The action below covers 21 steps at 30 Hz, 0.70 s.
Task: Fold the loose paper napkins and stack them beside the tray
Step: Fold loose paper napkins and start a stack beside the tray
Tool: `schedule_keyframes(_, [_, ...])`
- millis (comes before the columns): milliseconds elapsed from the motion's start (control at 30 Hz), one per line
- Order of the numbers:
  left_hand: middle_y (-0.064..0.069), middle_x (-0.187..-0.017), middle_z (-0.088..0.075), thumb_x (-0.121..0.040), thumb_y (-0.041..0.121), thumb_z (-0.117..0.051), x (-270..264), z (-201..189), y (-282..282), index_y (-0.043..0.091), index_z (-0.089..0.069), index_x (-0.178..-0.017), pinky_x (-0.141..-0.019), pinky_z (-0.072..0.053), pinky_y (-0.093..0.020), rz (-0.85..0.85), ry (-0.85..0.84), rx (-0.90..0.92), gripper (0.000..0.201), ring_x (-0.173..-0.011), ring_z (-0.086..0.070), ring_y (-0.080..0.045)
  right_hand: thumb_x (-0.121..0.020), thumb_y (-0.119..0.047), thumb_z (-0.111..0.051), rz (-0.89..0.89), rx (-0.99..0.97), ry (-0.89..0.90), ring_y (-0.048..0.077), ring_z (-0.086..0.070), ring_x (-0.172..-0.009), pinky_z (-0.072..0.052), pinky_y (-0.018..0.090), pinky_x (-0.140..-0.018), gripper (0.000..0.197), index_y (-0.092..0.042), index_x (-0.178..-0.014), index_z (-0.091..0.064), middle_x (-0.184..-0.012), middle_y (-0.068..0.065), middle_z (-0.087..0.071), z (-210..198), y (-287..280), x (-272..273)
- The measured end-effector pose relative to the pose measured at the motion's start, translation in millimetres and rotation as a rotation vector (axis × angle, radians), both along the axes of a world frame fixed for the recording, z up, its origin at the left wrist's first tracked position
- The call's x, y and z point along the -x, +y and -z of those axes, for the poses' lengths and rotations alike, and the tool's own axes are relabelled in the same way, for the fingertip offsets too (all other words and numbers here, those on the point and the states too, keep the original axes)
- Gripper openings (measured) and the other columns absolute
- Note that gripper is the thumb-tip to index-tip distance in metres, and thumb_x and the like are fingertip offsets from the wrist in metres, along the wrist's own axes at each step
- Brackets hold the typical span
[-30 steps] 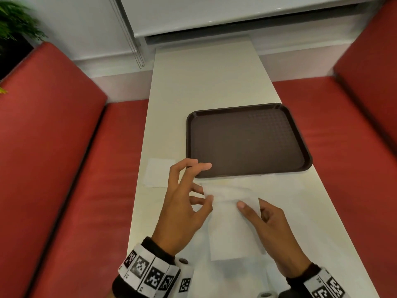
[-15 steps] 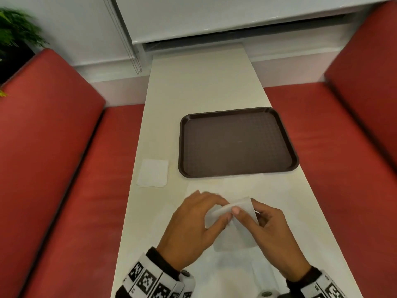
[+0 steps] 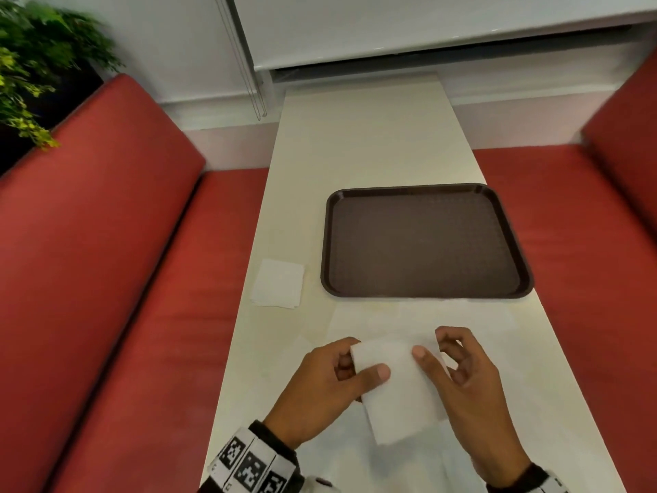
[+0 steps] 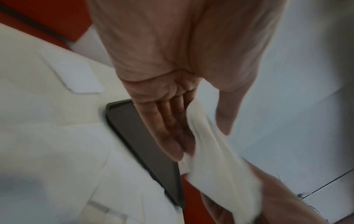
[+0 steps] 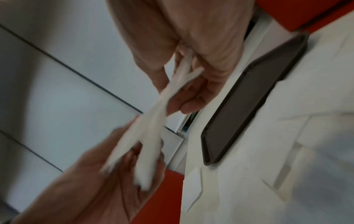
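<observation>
A folded white napkin (image 3: pixel 398 386) is lifted off the table between both hands. My left hand (image 3: pixel 330 378) pinches its left edge, thumb on top and fingers underneath. My right hand (image 3: pixel 458 371) pinches its right edge with the thumb on top. In the left wrist view the napkin (image 4: pixel 210 151) sits between my thumb and flat fingers (image 4: pixel 168 130). In the right wrist view the napkin (image 5: pixel 153 128) is blurred between both hands. A dark brown tray (image 3: pixel 423 240) lies just beyond. A small stack of folded napkins (image 3: pixel 278 288) sits left of the tray. Loose napkins (image 3: pixel 462 314) lie flat under my hands.
The narrow cream table (image 3: pixel 366 144) runs away from me to a white wall with a window blind (image 3: pixel 409 26). Red bench seats (image 3: pixel 117 279) flank it on both sides. A green plant (image 3: pixel 32 65) stands at the far left.
The napkin was flat on the table under both hands; both hands folded it over and lifted it. The head view shifted left, so the tray now appears further right.
</observation>
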<state>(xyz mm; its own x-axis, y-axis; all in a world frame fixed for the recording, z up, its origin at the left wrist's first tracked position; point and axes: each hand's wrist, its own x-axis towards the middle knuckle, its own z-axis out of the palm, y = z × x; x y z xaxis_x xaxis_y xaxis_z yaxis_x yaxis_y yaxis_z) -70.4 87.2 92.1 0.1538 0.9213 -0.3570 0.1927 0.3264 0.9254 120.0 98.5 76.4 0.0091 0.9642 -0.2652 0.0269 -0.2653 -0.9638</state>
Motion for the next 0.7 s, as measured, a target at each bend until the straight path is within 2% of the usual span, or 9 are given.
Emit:
schedule_keyframes(100, [0.002, -0.112, -0.076, -0.094, 0.02, -0.067, 19, 7, 4, 0.016, -0.068, -0.12, -0.087, -0.059, -0.038, -0.059, -0.035, 0.041, 0.027, -0.103, -0.072, -0.017, -0.085, -0.018, -0.069, 0.004, 0.018, 0.016, -0.013, -0.064, -0.071, -0.048, 0.005, -0.055, 0.018, -0.024, -0.097, -0.057, -0.09, -0.013, -0.064, 2, 4, 17])
schedule_keyframes(167, [0.002, -0.111, -0.076, -0.095, 0.017, -0.064, 43, 17, 19, 0.015, -0.068, -0.119, -0.086, -0.06, -0.036, -0.162, -0.041, 0.041, 0.024, -0.103, -0.072, -0.017, -0.082, -0.025, -0.069, -0.027, 0.013, -0.036, -0.001, -0.069, -0.069, -0.049, 0.008, -0.062, 0.021, -0.025, -0.1, -0.058, -0.087, -0.013, -0.067, 8, 6, 26])
schedule_keyframes(267, [-0.001, -0.111, -0.075, -0.101, 0.017, -0.055, 93, 36, 58, 0.016, -0.067, -0.117, -0.082, -0.057, -0.028, -0.281, 0.003, 0.05, 0.02, -0.102, -0.071, -0.015, -0.085, -0.016, -0.069, 0.001, 0.038, -0.061, 0.023, -0.074, -0.065, -0.055, 0.015, -0.066, 0.02, -0.019, -0.102, -0.059, -0.085, -0.008, -0.069, 19, 8, 34])
schedule_keyframes(333, [-0.004, -0.116, -0.073, -0.103, 0.024, -0.051, 125, 47, 82, 0.015, -0.067, -0.119, -0.094, -0.054, -0.036, -0.31, 0.064, 0.058, 0.024, -0.11, -0.068, -0.021, -0.086, -0.012, -0.069, 0.056, 0.055, -0.092, 0.025, -0.074, -0.061, -0.054, 0.023, -0.067, 0.017, -0.017, -0.1, -0.06, -0.084, -0.004, -0.07, 22, 7, 32])
schedule_keyframes(433, [-0.01, -0.114, -0.07, -0.09, 0.046, -0.049, 165, 75, 116, 0.015, -0.066, -0.111, -0.103, -0.047, -0.05, -0.291, 0.256, 0.054, 0.041, -0.111, -0.064, -0.03, -0.087, -0.01, -0.068, 0.149, 0.103, -0.147, 0.026, -0.073, -0.059, -0.048, 0.027, -0.069, 0.014, -0.015, -0.097, -0.061, -0.088, 0.005, -0.07, 31, 5, 28])
schedule_keyframes(533, [-0.018, -0.105, -0.065, -0.095, 0.039, -0.043, 179, 97, 141, 0.003, -0.058, -0.108, -0.095, -0.045, -0.048, -0.253, 0.4, 0.051, 0.041, -0.092, -0.056, -0.021, -0.086, -0.01, -0.068, 0.218, 0.141, -0.197, 0.027, -0.072, -0.057, -0.054, 0.028, -0.064, 0.011, -0.014, -0.094, -0.061, -0.092, 0.011, -0.069, 40, 1, 21])
schedule_keyframes(567, [-0.017, -0.099, -0.062, -0.1, 0.032, -0.042, 180, 101, 146, 0.0, -0.056, -0.106, -0.089, -0.045, -0.044, -0.242, 0.427, 0.049, 0.036, -0.089, -0.053, -0.02, -0.086, -0.01, -0.068, 0.237, 0.152, -0.211, 0.027, -0.072, -0.056, -0.055, 0.025, -0.064, 0.01, -0.014, -0.093, -0.061, -0.092, 0.013, -0.069, 43, 0, 20])
schedule_keyframes(633, [-0.011, -0.091, -0.054, -0.105, 0.023, -0.038, 183, 111, 155, -0.005, -0.052, -0.103, -0.076, -0.038, -0.037, -0.222, 0.499, 0.053, 0.032, -0.086, -0.049, -0.02, -0.087, -0.011, -0.067, 0.252, 0.181, -0.236, 0.026, -0.072, -0.056, -0.053, 0.029, -0.067, 0.008, -0.014, -0.092, -0.061, -0.093, 0.013, -0.07, 47, -1, 18])
schedule_keyframes(700, [-0.009, -0.089, -0.051, -0.106, 0.021, -0.035, 182, 119, 161, -0.004, -0.049, -0.098, -0.072, -0.033, -0.036, -0.219, 0.581, 0.051, 0.03, -0.085, -0.047, -0.023, -0.087, -0.012, -0.068, 0.262, 0.203, -0.265, 0.024, -0.073, -0.056, -0.049, 0.032, -0.071, 0.008, -0.015, -0.091, -0.062, -0.094, 0.012, -0.071, 50, -2, 17])
